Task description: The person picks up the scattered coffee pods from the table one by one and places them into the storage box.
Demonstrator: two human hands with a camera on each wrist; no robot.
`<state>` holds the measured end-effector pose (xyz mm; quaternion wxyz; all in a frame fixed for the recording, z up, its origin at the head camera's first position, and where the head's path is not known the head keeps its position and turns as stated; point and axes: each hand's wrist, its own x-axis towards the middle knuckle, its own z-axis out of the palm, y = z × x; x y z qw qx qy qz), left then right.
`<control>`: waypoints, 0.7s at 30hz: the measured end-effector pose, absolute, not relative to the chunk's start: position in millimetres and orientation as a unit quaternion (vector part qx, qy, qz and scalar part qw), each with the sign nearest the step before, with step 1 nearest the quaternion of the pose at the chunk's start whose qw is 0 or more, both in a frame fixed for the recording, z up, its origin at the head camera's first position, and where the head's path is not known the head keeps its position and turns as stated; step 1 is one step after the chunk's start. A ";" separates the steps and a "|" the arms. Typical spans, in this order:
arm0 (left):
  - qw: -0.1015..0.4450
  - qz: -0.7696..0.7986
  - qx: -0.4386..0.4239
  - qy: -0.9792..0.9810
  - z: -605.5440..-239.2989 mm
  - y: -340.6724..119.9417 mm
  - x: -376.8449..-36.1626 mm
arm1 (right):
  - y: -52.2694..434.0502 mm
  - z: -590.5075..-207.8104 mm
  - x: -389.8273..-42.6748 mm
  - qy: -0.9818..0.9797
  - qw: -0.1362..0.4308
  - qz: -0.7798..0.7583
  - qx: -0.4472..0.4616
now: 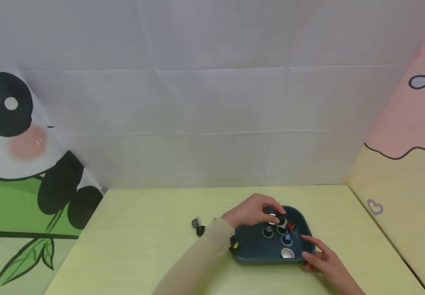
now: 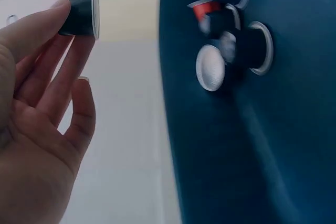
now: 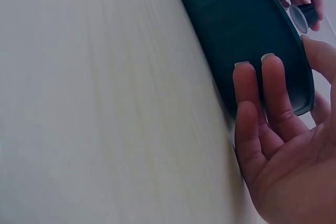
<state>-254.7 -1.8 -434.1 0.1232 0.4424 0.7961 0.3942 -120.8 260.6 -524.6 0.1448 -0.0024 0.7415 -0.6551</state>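
Over the far part of the dark blue tray (image 1: 256, 250), my left hand (image 1: 254, 211) pinches a dark coffee capsule (image 2: 80, 14) between thumb and fingers, its pale rim facing the tray. My right hand (image 1: 324, 258) holds the tray's right end. In the right wrist view its fingers (image 3: 275, 87) lie against the outer wall, with the thumb up at the rim. Inside the tray are several capsules: a red capsule (image 1: 290, 226), a blue capsule (image 1: 287, 238), a black capsule (image 1: 267, 232) and a capsule showing its silver-white lid (image 1: 287, 253).
Left of the tray, a grey capsule (image 1: 196, 222) and a black capsule (image 1: 200, 231) lie on the pale yellow table (image 1: 142, 229). A small black-and-yellow thing (image 1: 234, 244) shows at the tray's left end. White cloth (image 1: 212, 102) hangs behind the table.
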 end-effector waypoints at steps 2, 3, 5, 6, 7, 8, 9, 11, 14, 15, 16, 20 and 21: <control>0.124 0.386 0.440 0.801 -437.6 0.5 -257.7 | 260.1 -524.3 -120.4 0.738 0.144 -0.659 -0.002; 0.127 0.385 0.438 0.802 -439.3 1.7 -259.0 | 260.0 -524.2 -120.1 0.737 0.142 -0.660 -0.001; 0.135 0.384 0.436 0.803 -442.2 3.9 -260.8 | 259.9 -524.1 -119.8 0.736 0.140 -0.663 -0.003; 0.138 0.382 0.435 0.803 -443.3 4.9 -261.4 | 259.9 -524.0 -119.8 0.736 0.138 -0.663 -0.005; 0.142 0.381 0.434 0.804 -444.0 5.8 -261.8 | 259.9 -523.8 -119.7 0.735 0.137 -0.664 -0.006; 0.144 0.377 0.435 0.805 -445.0 6.8 -262.2 | 259.9 -523.6 -119.6 0.735 0.136 -0.664 -0.006; 0.146 0.373 0.437 0.805 -445.9 7.8 -262.6 | 259.9 -523.5 -119.6 0.735 0.137 -0.664 -0.006; 0.153 0.367 0.437 0.807 -448.1 9.8 -263.1 | 259.8 -523.5 -119.5 0.736 0.136 -0.664 -0.004; 0.173 0.366 0.431 0.807 -453.0 12.7 -263.9 | 259.8 -523.7 -119.7 0.737 0.138 -0.662 -0.001; 0.180 0.365 0.428 0.807 -455.4 13.5 -264.1 | 259.8 -523.9 -119.8 0.737 0.139 -0.661 0.000; 0.190 0.368 0.424 0.805 -457.7 14.2 -264.3 | 259.6 -524.1 -119.8 0.738 0.139 -0.661 0.003; 0.217 0.367 0.417 0.802 -466.7 16.5 -265.4 | 260.2 -525.4 -120.4 0.737 0.142 -0.661 0.005; 0.222 0.365 0.416 0.803 -469.0 17.1 -265.7 | 260.3 -525.6 -120.5 0.736 0.141 -0.662 0.005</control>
